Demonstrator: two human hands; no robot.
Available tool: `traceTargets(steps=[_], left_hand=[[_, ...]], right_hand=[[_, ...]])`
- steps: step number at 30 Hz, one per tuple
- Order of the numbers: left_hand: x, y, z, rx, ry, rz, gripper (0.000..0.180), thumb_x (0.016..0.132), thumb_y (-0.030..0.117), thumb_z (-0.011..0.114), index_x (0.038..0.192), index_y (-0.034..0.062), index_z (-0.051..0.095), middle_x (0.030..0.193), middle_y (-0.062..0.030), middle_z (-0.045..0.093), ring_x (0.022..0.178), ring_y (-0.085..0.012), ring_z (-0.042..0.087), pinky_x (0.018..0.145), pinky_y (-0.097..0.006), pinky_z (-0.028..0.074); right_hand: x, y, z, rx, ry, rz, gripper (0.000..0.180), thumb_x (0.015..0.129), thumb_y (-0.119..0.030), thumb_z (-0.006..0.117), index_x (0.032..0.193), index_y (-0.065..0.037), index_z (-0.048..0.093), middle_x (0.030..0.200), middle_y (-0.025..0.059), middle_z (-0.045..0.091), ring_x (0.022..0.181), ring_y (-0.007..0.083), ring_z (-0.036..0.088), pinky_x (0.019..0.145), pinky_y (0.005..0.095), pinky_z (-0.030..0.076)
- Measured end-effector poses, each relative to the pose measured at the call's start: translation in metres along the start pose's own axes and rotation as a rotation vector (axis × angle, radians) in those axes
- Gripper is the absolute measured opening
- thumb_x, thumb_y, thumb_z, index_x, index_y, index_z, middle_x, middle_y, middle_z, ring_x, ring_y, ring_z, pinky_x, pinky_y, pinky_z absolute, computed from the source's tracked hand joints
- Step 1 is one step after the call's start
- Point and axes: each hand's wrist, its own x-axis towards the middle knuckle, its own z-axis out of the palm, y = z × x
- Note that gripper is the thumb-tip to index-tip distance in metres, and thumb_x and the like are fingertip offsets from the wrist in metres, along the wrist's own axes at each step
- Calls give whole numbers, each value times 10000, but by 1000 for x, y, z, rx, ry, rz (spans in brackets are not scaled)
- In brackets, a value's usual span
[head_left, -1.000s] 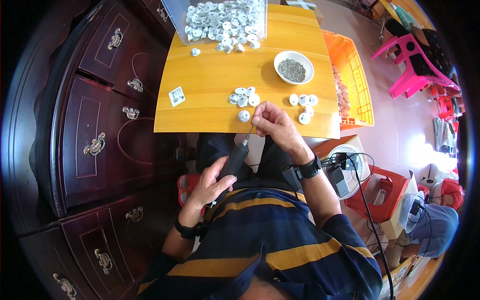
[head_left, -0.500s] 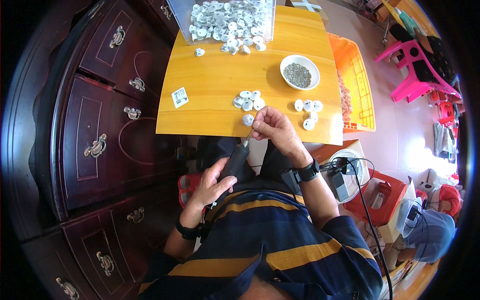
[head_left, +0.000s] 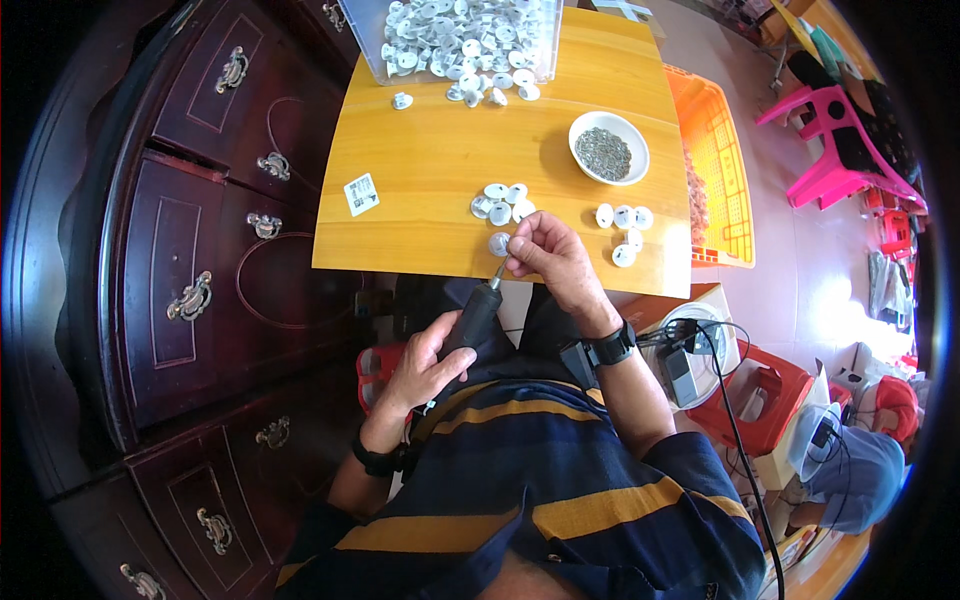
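My left hand (head_left: 428, 368) is wrapped round a black electric screwdriver (head_left: 474, 318), whose metal bit points up past the table's near edge. Thumb and fingers of my right hand (head_left: 556, 262) are pinched together close to the bit's tip; whatever lies between them is too small to make out. Just beside those fingertips, a white round plastic piece (head_left: 498, 243) rests by the table edge. Behind it is a small cluster of similar white pieces (head_left: 499, 212). Another group of white pieces (head_left: 624, 218) lies to the right of my right hand.
On the yellow wooden table (head_left: 430, 150) stand a white bowl of small metal screws (head_left: 606, 150) and a clear bin (head_left: 460, 45) heaped with white pieces. A printed card (head_left: 361, 194) lies left. An orange crate (head_left: 735, 200) is beyond the right edge; dark drawers (head_left: 190, 270) flank the left.
The view has shifted slightly, so the table's contents appear a little further right. Both hands keep nearly the same pose, with the screwdriver still held by the left.
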Motion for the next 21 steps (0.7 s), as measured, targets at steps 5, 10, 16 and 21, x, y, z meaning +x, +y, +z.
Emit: traceTargets(steps=[5, 10, 16, 21], left_hand=[[1, -1, 0, 7, 6, -1, 457, 948, 175, 624, 1335, -18, 476, 893, -42, 605, 696, -87, 588, 650, -250, 507], [-1, 1, 0, -248, -42, -66, 458, 952, 202, 624, 1336, -5, 485, 858, -37, 605, 658, -92, 591, 618, -248, 498], [-3, 3, 0, -318, -86, -84, 456, 960, 237, 613, 1329, 0, 486, 873, -52, 618, 660, -107, 607, 625, -250, 506], [-1, 5, 5, -269, -59, -51, 420, 959, 229, 606, 1292, -3, 500, 862, -48, 617, 656, -107, 606, 617, -248, 500]], right_hand=[[3, 2, 1, 23, -10, -30, 93, 974, -126, 647, 968, -68, 574, 814, -13, 643, 717, 53, 628, 669, 196, 531], [1, 1, 1, -26, -28, -44, 90, 968, -113, 654, 975, -69, 575, 821, -25, 628, 722, 48, 621, 665, 195, 524], [-4, 1, 2, 24, -59, -57, 77, 972, -102, 646, 987, -67, 579, 831, -26, 630, 729, 48, 618, 665, 193, 516], [-2, 8, 2, 36, -27, -102, 75, 970, -95, 645, 1002, -72, 581, 849, -21, 635, 732, 52, 615, 662, 195, 505]])
